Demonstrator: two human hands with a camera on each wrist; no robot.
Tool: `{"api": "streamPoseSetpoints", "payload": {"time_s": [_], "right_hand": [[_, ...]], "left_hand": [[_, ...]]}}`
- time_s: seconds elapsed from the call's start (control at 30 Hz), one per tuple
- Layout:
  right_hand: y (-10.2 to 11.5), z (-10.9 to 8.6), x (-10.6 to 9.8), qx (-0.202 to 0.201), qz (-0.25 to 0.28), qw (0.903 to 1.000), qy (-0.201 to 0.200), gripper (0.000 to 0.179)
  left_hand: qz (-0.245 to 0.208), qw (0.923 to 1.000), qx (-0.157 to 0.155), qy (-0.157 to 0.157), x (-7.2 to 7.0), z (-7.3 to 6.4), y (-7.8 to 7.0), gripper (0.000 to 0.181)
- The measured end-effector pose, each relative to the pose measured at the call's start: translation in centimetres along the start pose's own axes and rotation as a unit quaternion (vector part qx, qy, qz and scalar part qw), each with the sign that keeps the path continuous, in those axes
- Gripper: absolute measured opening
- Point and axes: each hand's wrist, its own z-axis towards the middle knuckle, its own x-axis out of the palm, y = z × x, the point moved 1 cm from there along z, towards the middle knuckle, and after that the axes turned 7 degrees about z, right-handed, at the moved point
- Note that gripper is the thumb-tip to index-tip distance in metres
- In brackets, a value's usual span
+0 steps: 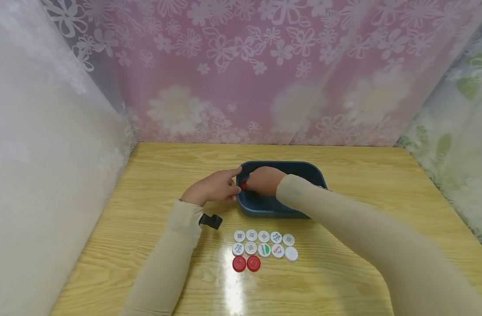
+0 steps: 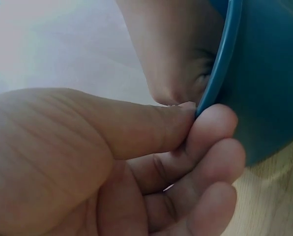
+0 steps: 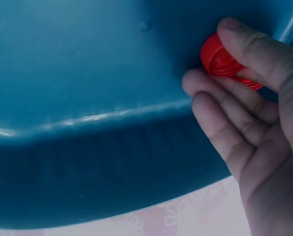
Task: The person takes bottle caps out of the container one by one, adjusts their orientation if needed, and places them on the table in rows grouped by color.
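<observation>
My left hand [image 1: 218, 186] pinches the left end of a dark blue plastic basin [image 1: 280, 214], thumb and index finger at its rim [image 2: 226, 51] in the left wrist view. Inside the basin, near that same end, is my right hand [image 1: 266, 180]. Its thumb and fingers grip a red bottle cap [image 3: 216, 55], whose open, ridged side shows in the right wrist view. More red ridged plastic [image 3: 252, 83] peeks out between the fingers there. From the head, only a bit of red [image 1: 244, 185] appears beside the fingertips.
In front of the basin, two rows of white bottle caps [image 1: 263, 236] lie on the wooden table [image 1: 166, 166], several with printed tops. Two red caps [image 1: 246, 263] form a shorter row nearer me. A flowered pink curtain [image 1: 241, 87] hangs behind the table.
</observation>
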Motion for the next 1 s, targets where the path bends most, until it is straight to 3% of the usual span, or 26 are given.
{"api": "streamPoseSetpoints", "payload": {"time_s": [0.53, 0.87, 1.0], "right_hand": [[0.3, 0.0, 0.5, 0.016, -0.020, 0.9996, -0.011, 0.012], [-1.1, 0.1, 0.9, -0.005, 0.050, 0.9987, 0.013, 0.012], [-2.0, -0.9, 1.3, -0.024, 0.104, 0.9935, -0.040, 0.013]], "left_hand": [[-0.001, 0.9999, 0.011, 0.000, 0.2, 0.0, 0.1, 0.069], [0.004, 0.9999, 0.008, 0.006, 0.1, 0.1, 0.0, 0.069], [0.006, 0.9999, 0.007, 0.007, -0.1, 0.0, -0.1, 0.070]]}}
